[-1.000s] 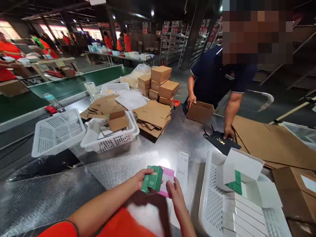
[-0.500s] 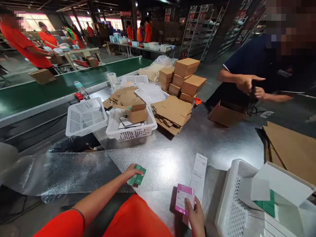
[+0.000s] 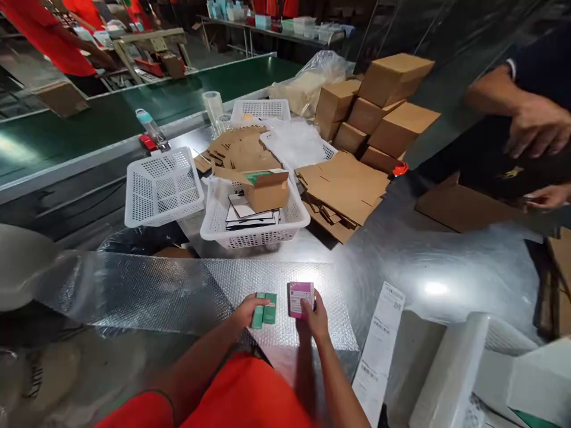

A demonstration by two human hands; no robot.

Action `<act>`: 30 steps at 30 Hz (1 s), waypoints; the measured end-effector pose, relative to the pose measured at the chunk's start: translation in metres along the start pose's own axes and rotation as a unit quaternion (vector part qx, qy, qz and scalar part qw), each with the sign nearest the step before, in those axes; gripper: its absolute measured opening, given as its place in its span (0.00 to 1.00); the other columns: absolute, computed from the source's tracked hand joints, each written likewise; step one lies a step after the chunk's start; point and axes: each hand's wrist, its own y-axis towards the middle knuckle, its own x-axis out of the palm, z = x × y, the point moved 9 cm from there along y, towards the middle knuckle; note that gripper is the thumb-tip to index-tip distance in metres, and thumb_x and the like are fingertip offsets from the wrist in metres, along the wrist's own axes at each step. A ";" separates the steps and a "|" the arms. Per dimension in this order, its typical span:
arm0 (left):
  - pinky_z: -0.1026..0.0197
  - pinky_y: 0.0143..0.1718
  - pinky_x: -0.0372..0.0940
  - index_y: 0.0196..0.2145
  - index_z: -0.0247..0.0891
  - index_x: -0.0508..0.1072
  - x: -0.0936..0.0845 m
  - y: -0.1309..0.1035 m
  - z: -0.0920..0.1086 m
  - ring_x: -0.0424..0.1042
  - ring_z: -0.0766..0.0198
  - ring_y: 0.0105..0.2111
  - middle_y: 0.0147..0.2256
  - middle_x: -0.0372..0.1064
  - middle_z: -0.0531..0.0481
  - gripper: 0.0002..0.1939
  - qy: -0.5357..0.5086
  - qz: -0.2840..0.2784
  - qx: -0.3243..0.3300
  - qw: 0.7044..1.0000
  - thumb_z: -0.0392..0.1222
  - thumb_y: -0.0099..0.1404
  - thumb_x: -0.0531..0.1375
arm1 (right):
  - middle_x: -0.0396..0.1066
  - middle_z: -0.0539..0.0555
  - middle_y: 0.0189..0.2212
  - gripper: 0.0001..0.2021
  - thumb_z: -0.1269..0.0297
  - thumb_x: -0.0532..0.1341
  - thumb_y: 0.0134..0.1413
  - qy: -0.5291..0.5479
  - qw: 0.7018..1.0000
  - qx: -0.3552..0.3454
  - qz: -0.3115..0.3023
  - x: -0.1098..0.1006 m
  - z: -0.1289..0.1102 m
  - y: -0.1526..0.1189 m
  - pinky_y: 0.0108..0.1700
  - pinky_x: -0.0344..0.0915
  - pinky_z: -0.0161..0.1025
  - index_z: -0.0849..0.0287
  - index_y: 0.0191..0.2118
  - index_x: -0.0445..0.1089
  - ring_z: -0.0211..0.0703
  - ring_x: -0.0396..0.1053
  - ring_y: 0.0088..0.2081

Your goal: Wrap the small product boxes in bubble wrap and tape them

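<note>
From where I stand, the left grip (image 3: pixel 248 310) is pinching a green pack (image 3: pixel 270 314), thumb laid flat across its front and the rest of the pack sticking out to the right of the fingers. It shows two upright panels, the left one a lighter, minty green and the right one deeper, with a dark line between; whether that makes two slim boxes or two faces of one, I cannot tell. The right grip (image 3: pixel 317 315) is pinching a pink box (image 3: pixel 301 292), thumb on its lower front. The box is a strong magenta, its edges crisp, with a paler printed block on the front, too small to read, and a dark side along its left edge. The two stand apart, facing each other, over the bubble wrap (image 3: pixel 332 303), which also runs out well to the left of the left grip. To the right of the right grip a white label strip (image 3: pixel 379 351) slants along the metal counter (image 3: pixel 428 255), barcodes showing. Straight beyond the left grip sits a white basket (image 3: pixel 250 239) with a brown carton (image 3: pixel 270 195) and white cards (image 3: pixel 250 220) in it; beyond the right grip lies flat cardboard (image 3: pixel 345 184).
</note>
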 end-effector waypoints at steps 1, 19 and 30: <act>0.58 0.32 0.70 0.31 0.34 0.74 -0.001 0.000 0.000 0.76 0.58 0.27 0.28 0.77 0.45 0.11 -0.002 -0.001 -0.001 1.000 0.35 0.49 0.70 | 0.76 0.63 0.43 0.34 0.43 0.58 0.47 -0.043 0.999 0.002 0.022 -0.002 0.002 0.004 0.52 0.68 0.52 0.64 0.54 0.69 0.57 0.72 0.46; 0.60 0.29 0.70 0.31 0.32 0.77 0.002 -0.003 0.003 0.74 0.61 0.24 0.26 0.76 0.47 0.19 -0.008 -0.026 0.007 1.000 0.41 0.41 0.75 | 0.63 0.76 0.56 0.39 0.52 0.57 0.55 -0.389 0.911 -0.025 0.138 0.019 -0.012 -0.027 0.52 0.61 0.57 0.74 0.66 0.52 0.69 0.63 0.55; 0.58 0.30 0.72 0.30 0.33 0.76 0.003 -0.004 0.003 0.75 0.60 0.25 0.26 0.76 0.47 0.15 -0.007 -0.027 0.002 1.000 0.40 0.46 0.73 | 0.63 0.75 0.57 0.37 0.49 0.54 0.59 -0.364 0.913 -0.091 0.162 0.021 0.001 -0.033 0.53 0.59 0.58 0.71 0.65 0.52 0.68 0.62 0.56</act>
